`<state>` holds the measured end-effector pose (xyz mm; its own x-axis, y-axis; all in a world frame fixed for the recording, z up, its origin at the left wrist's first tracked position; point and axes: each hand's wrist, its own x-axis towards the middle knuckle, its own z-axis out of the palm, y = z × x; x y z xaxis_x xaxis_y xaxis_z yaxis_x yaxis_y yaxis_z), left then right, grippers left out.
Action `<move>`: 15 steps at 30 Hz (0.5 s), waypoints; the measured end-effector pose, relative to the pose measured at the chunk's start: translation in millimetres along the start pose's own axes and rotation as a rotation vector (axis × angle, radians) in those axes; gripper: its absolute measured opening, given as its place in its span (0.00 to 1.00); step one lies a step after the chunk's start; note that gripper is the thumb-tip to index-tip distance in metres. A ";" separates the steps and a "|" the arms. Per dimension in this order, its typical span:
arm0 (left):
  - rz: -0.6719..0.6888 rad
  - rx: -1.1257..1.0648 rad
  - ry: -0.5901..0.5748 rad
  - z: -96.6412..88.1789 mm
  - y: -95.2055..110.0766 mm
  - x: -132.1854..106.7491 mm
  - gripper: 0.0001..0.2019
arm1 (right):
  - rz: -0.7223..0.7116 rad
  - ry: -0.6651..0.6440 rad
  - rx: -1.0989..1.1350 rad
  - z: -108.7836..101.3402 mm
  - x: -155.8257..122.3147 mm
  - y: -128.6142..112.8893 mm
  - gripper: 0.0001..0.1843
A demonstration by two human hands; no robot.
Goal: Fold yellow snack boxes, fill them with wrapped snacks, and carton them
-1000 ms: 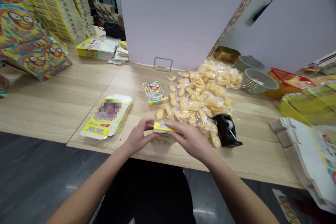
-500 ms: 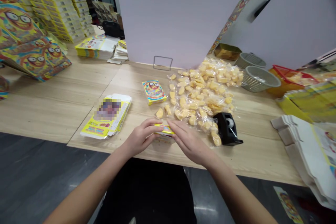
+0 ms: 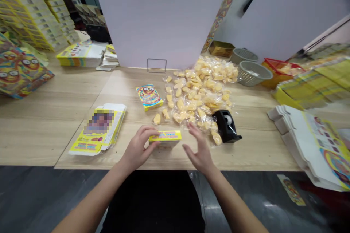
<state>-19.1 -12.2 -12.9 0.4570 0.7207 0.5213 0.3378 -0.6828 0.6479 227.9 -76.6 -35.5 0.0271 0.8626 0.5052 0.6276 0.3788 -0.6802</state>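
Observation:
My left hand [image 3: 138, 147] grips the left end of a small yellow box [image 3: 165, 137] standing on its edge near the front of the wooden table [image 3: 46, 123]. My right hand [image 3: 198, 149] hovers just right of the box, fingers spread, holding nothing. A black tape dispenser [image 3: 226, 126] sits a little further right. Behind the box lies a heap of small clear packets of yellow snacks [image 3: 201, 89]. A closed colourful box [image 3: 149, 96] lies flat beyond my left hand.
A stack of flattened yellow box blanks [image 3: 98, 129] lies at the left front. More flat blanks [image 3: 314, 142] are piled at the right. Two grey baskets [image 3: 253, 72] and a red one [image 3: 281, 71] stand at the back right. Stacks of finished boxes [image 3: 35, 11] fill the far left.
My right hand has come off the small yellow box and opened beside it. The left hand keeps hold. The view has shifted, so things sit further left in the frame.

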 end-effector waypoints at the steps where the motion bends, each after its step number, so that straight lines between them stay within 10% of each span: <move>1: -0.009 0.021 0.016 1.0 4.3 3.7 0.12 | 0.137 0.153 -0.045 -13.9 -4.1 11.3 0.26; 5: 0.019 0.113 0.113 14.8 15.8 13.3 0.14 | 0.834 0.686 -0.094 -88.0 -15.1 71.7 0.24; 9: 0.088 0.177 0.040 31.3 13.0 17.3 0.14 | 1.116 0.507 0.117 -140.4 -10.3 117.5 0.15; 15: 0.085 0.198 0.021 33.3 5.0 19.0 0.14 | 1.188 0.287 0.435 -149.8 2.0 129.6 0.09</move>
<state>18.7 -5.9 -18.3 0.4739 0.6603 0.5826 0.4549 -0.7501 0.4800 425.9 -76.0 -43.1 0.5883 0.6619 -0.4646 -0.1970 -0.4398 -0.8762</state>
